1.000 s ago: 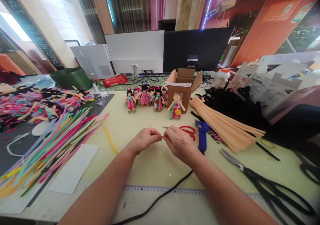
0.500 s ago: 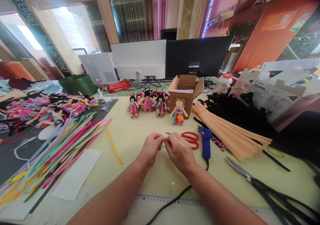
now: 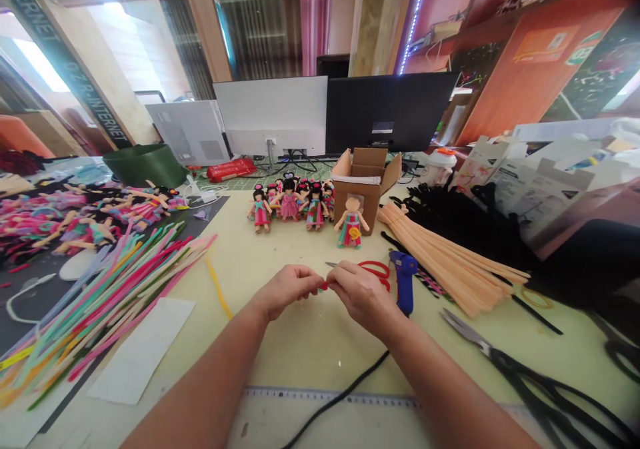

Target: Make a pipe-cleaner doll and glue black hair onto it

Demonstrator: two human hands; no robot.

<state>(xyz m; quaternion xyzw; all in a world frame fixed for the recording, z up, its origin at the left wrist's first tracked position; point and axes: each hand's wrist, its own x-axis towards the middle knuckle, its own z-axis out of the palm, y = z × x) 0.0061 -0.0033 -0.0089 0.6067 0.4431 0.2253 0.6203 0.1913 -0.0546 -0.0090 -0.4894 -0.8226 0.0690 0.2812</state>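
Fingertips of my left hand (image 3: 287,290) and my right hand (image 3: 361,297) meet over the mat, pinching a tiny red and teal piece (image 3: 323,286) between them. It looks like a bit of pipe cleaner, mostly hidden by the fingers. Just behind my right hand lie red-handled scissors (image 3: 376,272), partly covered by it. A blue glue gun (image 3: 404,279) rests to the right, its black cord running under my right forearm. Beyond the hands, a hairless doll (image 3: 352,226) in a striped dress with a yellow flower leans against a cardboard box (image 3: 377,199).
Several black-haired dolls (image 3: 289,202) stand left of the box. Colourful pipe cleaners (image 3: 125,289) and a white sheet (image 3: 143,349) lie at left, with a yellow strip (image 3: 219,282). Peach pipe cleaners (image 3: 450,262) and large black scissors (image 3: 520,369) are at right; a ruler (image 3: 285,394) lies in front.
The red part of the small piece now shows between the fingertips. My left hand has turned flatter and moved slightly left. The whole view has shifted a little.
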